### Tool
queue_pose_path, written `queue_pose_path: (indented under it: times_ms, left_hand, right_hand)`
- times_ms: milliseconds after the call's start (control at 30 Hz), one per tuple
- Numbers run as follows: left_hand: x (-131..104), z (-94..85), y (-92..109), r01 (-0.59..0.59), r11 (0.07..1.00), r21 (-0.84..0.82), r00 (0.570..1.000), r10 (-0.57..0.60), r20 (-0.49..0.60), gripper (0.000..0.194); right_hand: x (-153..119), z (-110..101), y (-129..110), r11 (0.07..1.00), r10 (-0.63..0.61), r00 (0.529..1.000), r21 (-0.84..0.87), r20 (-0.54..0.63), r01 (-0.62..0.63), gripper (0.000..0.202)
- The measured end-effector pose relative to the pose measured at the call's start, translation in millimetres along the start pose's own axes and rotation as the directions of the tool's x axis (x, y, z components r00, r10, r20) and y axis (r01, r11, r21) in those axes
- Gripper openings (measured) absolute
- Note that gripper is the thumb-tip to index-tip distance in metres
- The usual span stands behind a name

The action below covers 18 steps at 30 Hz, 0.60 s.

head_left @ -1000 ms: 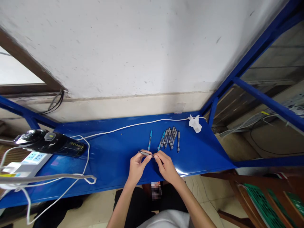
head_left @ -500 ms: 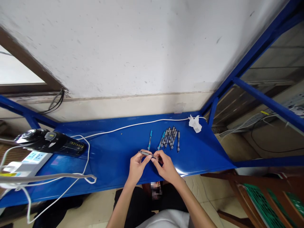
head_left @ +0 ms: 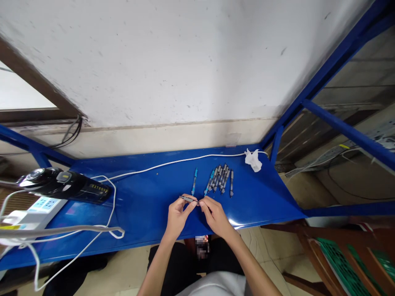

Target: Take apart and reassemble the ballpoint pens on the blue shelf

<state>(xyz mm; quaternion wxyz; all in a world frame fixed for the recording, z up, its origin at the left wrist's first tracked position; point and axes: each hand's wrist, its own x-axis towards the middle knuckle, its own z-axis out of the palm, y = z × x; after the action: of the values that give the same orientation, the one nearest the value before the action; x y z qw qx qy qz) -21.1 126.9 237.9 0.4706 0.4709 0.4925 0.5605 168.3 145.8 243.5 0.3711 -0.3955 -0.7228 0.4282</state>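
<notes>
A grey and dark pen lies crosswise between my hands, above the front part of the blue table. My left hand is closed around its barrel. The fingers of my right hand pinch the pen's right end, and they hide that tip. Just beyond my hands a single blue pen lies on the table. To its right is a loose bunch of grey pens with a blue pen along its left side.
A black bottle stands at the left by a white power strip with looping white cables. Crumpled white tissue lies at the back right. Blue frame bars rise at the table's right end, before the wall.
My right fingers have closed in on the pen's right end and moved slightly left. My left hand keeps its hold, and the pens on the table lie as before.
</notes>
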Motion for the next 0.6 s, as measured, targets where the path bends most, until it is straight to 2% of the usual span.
queue_pose_path:
  times_ms: [100, 300, 467, 600]
  left_hand:
    - [0.1, 0.4, -0.4, 0.000, 1.000, -0.002, 1.000, 0.000, 0.009, 0.018]
    - [0.3, -0.5, 1.7, -0.020, 1.000, 0.011, 0.999, 0.020, 0.025, 0.017]
    - [0.6, -2.6, 3.5, -0.031, 0.999, 0.030, 0.998, 0.029, 0.054, 0.017]
    - [1.1, -2.6, 4.1, -0.041, 0.998, 0.039, 0.998, 0.039, 0.052, 0.017]
  right_hand:
    - [0.0, -0.3, -0.8, 0.997, 0.055, 0.998, 0.048, -0.015, -0.055, 0.016]
    - [1.1, -2.2, -3.2, 1.000, -0.003, 1.000, 0.023, -0.001, 0.003, 0.029]
    - [-2.4, -2.6, -0.9, 0.992, 0.075, 0.997, 0.099, -0.006, -0.074, 0.016]
    - [-1.7, -5.4, -3.2, 0.995, 0.054, 0.998, 0.088, 0.015, -0.055, 0.018]
